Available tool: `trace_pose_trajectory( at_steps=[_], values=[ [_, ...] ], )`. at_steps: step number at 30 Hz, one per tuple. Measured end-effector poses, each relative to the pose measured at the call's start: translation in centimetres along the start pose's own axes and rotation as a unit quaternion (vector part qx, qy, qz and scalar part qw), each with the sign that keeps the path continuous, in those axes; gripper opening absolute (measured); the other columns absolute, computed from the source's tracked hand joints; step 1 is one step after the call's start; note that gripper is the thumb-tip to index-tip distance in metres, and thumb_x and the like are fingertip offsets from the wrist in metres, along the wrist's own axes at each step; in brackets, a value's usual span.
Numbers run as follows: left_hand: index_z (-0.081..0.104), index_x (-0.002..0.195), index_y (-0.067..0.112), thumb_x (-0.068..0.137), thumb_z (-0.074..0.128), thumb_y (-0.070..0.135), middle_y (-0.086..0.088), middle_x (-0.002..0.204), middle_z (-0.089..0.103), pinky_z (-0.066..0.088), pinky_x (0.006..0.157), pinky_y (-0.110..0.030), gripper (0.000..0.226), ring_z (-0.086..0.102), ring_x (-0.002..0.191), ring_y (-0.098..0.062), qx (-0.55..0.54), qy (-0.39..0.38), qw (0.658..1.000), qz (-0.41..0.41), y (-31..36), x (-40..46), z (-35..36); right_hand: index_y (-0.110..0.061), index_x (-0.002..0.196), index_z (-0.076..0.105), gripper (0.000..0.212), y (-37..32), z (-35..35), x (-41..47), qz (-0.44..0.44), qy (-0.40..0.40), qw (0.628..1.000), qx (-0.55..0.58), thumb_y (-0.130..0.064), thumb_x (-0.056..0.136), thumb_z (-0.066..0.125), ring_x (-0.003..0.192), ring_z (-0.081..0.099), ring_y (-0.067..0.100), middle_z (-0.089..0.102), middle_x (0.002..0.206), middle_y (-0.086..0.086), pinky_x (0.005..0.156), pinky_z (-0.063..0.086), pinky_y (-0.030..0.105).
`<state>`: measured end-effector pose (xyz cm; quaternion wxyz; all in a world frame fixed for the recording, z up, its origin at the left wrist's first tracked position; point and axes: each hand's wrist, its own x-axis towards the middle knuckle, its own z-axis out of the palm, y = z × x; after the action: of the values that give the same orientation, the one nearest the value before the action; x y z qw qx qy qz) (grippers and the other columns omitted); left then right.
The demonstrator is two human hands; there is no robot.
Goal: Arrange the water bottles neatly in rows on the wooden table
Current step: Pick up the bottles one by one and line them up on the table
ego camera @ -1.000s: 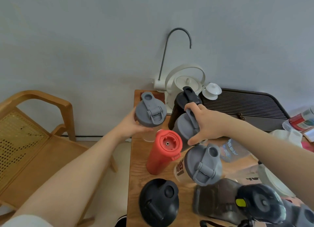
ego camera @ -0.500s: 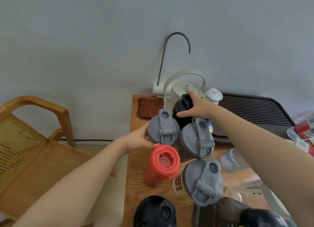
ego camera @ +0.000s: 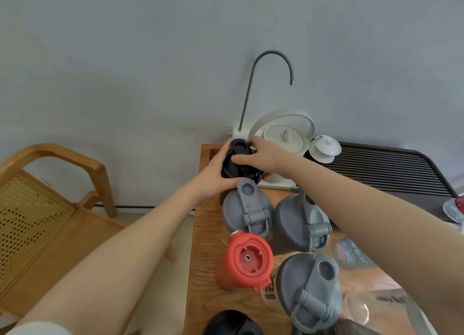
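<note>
At the far left corner of the wooden table (ego camera: 203, 259) stands a black bottle (ego camera: 238, 159). My left hand (ego camera: 216, 176) wraps its left side and my right hand (ego camera: 263, 156) grips its top from the right. In front of it stand two grey-lidded bottles side by side, one (ego camera: 247, 215) on the left and one (ego camera: 301, 224) on the right. Closer to me are a red bottle (ego camera: 244, 262) and a third grey-lidded bottle (ego camera: 308, 292). Another black lid (ego camera: 231, 324) shows at the bottom edge.
A white kettle (ego camera: 286, 136) with a curved grey spout and a small white lid (ego camera: 325, 150) stand behind the black bottle. A dark slatted tray (ego camera: 391, 174) lies at the back right. A wooden chair (ego camera: 50, 209) stands left of the table. A clear glass (ego camera: 356, 309) sits near the front right.
My left hand let go of the grey-lidded bottle, which now stands next to the other one. Both hands have moved back onto the black bottle by the kettle.
</note>
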<state>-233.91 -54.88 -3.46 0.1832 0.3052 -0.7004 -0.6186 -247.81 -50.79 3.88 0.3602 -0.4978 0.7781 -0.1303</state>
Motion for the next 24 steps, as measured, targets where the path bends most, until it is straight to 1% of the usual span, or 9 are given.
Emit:
trace_pose_trajectory(
  at_steps=[2,4,6,9,12,14,18,22,24],
  values=[
    [0.016,0.141,0.033,0.072,0.076,0.020,0.015,0.133,0.040,0.038,0.102,-0.024,0.092,0.042,0.123,-0.005,-0.015,0.021,0.999,0.020,0.3,0.6,0.1,-0.010,0.126,0.041,0.052,-0.5,0.1,-0.4,-0.009,0.006,1.000,-0.011,-0.042,0.088,0.054,0.096,0.056,0.024,0.056,0.122,0.011,0.080,0.052,0.039],
    [0.027,0.136,0.029,0.067,0.081,0.021,0.012,0.127,0.047,0.041,0.101,-0.030,0.089,0.046,0.119,-0.008,-0.009,0.034,0.999,0.024,0.5,1.0,0.2,-0.004,0.129,0.039,0.056,-0.8,-0.3,-1.4,-0.030,0.052,0.994,-0.093,-0.042,0.090,0.051,0.098,0.052,0.025,0.052,0.126,0.015,0.078,0.042,0.032],
    [0.034,0.126,0.033,0.066,0.081,0.018,0.017,0.116,0.050,0.043,0.097,-0.029,0.077,0.050,0.110,-0.004,0.007,0.032,0.999,0.032,1.0,1.1,0.1,-0.007,0.126,0.042,0.054,-1.1,-0.7,-3.0,-0.073,0.090,0.978,-0.173,-0.044,0.088,0.052,0.104,0.053,0.028,0.053,0.117,0.011,0.077,0.039,0.032],
    [0.034,0.126,0.035,0.064,0.077,0.027,0.017,0.116,0.050,0.043,0.093,-0.024,0.076,0.049,0.110,-0.001,0.014,0.022,0.999,0.028,1.3,0.6,-0.5,-0.014,0.114,0.051,0.049,-1.5,-0.4,-5.9,-0.121,0.030,0.960,-0.250,-0.051,0.082,0.055,0.091,0.055,0.019,0.058,0.098,0.002,0.076,0.044,0.034],
    [0.025,0.138,0.029,0.073,0.075,0.017,0.011,0.120,0.048,0.041,0.088,-0.020,0.083,0.048,0.111,-0.008,-0.012,0.036,0.999,-0.013,1.0,0.0,-1.7,-0.017,0.121,0.046,0.060,-1.2,1.2,-7.1,-0.126,-0.029,0.943,-0.307,-0.057,0.078,0.058,0.102,0.053,0.022,0.055,0.109,0.003,0.084,0.044,0.038],
    [0.017,0.143,0.027,0.078,0.069,0.009,0.004,0.126,0.045,0.039,0.090,-0.024,0.085,0.046,0.115,-0.014,-0.008,0.045,0.998,-0.044,0.9,-0.5,-2.8,-0.016,0.125,0.042,0.065,-0.9,2.0,-6.8,-0.121,-0.037,0.941,-0.314,-0.056,0.077,0.060,0.108,0.053,0.026,0.052,0.117,0.007,0.086,0.043,0.038],
    [0.012,0.144,0.032,0.079,0.063,0.002,-0.002,0.133,0.041,0.037,0.094,-0.028,0.088,0.044,0.118,-0.019,-0.002,0.029,0.997,-0.069,0.7,-1.8,-4.3,-0.007,0.115,0.046,0.052,-0.8,2.5,-5.9,-0.103,-0.018,0.950,-0.293,-0.045,0.082,0.060,0.104,0.052,0.031,0.049,0.113,0.013,0.084,0.040,0.036],
    [0.019,0.141,0.034,0.075,0.061,0.007,-0.006,0.130,0.044,0.039,0.087,-0.027,0.083,0.048,0.112,-0.019,0.001,-0.007,0.998,-0.062,0.5,-3.1,-4.5,-0.002,0.103,0.051,0.030,-0.4,2.1,-4.6,-0.093,0.069,0.963,-0.241,-0.023,0.082,0.058,0.100,0.054,0.032,0.054,0.103,0.016,0.076,0.041,0.034],
    [0.022,0.140,0.030,0.072,0.061,0.012,-0.004,0.126,0.048,0.041,0.084,-0.024,0.081,0.050,0.109,-0.016,-0.009,-0.005,0.998,-0.055,0.4,-3.7,-4.2,0.000,0.102,0.054,0.027,0.0,1.9,-3.7,-0.080,0.104,0.965,-0.228,-0.019,0.082,0.056,0.097,0.055,0.033,0.056,0.104,0.019,0.074,0.042,0.034]
  ],
)
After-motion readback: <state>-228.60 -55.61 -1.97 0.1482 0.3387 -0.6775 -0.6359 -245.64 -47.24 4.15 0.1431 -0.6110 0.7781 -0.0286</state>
